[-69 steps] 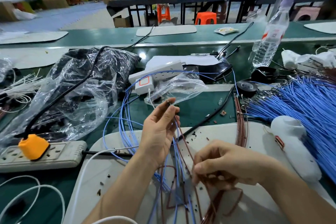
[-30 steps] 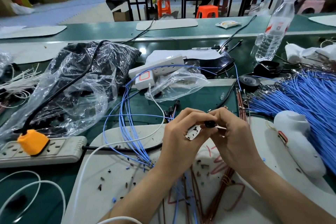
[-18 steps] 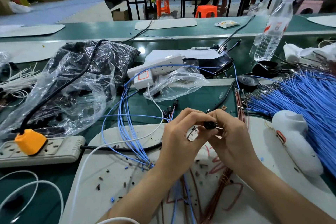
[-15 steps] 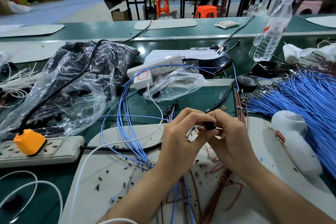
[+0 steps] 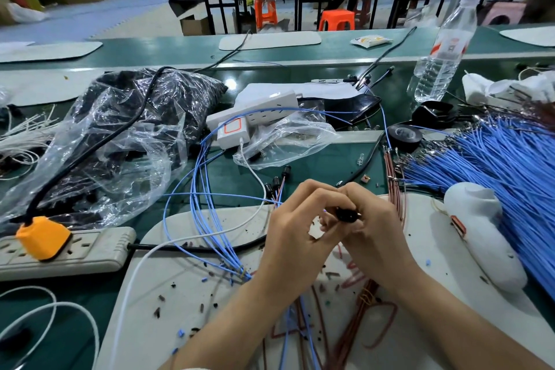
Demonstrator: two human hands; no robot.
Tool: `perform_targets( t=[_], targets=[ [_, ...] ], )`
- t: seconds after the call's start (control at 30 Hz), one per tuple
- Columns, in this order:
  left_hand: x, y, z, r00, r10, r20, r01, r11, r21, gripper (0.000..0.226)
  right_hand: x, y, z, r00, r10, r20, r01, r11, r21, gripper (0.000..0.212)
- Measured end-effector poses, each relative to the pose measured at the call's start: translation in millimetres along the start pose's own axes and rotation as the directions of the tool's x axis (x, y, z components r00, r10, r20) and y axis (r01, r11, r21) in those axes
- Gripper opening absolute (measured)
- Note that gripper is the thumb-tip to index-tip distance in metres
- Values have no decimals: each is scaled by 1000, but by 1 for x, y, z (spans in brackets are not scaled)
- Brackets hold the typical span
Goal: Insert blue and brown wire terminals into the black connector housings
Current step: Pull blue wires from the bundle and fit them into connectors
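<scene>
- Wrists come in from the bottom edge over the white mat [image 5: 186, 285], where brown wires [image 5: 363, 306] and blue wires [image 5: 232, 263] lie loose;
- left hand [image 5: 295, 231] and right hand [image 5: 375, 237] are close together above the mat, fingers curled; both pinch one black connector housing [image 5: 345, 215] between their fingertips;
- at the left, a grey power strip [image 5: 93, 249] carries an orange plug [image 5: 42, 237];
- at the right, a white tool [image 5: 480, 228] lies just beside a thick blue wire bundle [image 5: 510, 165];
- farther, a clear plastic bag [image 5: 120, 135], a black tape roll [image 5: 404, 135] and a water bottle [image 5: 441, 60].
</scene>
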State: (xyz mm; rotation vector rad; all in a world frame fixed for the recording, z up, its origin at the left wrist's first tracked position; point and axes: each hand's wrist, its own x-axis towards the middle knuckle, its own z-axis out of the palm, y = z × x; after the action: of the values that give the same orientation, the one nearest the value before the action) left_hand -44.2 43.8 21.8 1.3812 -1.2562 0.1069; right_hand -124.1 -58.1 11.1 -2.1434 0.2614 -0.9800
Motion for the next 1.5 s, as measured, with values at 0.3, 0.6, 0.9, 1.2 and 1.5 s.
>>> perform_targets(
  t=[0.3,0.6,0.9,1.2,1.5],
  targets=[
    [2,-4,-4,999,-47,-4,47,998,-34,27,-2,-3,-5,1000,11,17,-14,987,160,24],
    [1,-2,-4,996,-76,-52,77,997,6,17,3,1,-5,996,-84,35,83,996,28,7],
    [-3,-11,-1,990,-137,-33,137,990,-23,13,0,9,-5,997,6,75,-6,1000,-2,16],
    [2,-16,-3,935,-335,-113,297,918,-264,20,16,-4,-16,946,264,186,-285,953,100,26],
    [6,-30,-7,903,-350,-249,327,936,-130,27,110,-18,24,945,140,294,-21,927,-376,38]
  ],
)
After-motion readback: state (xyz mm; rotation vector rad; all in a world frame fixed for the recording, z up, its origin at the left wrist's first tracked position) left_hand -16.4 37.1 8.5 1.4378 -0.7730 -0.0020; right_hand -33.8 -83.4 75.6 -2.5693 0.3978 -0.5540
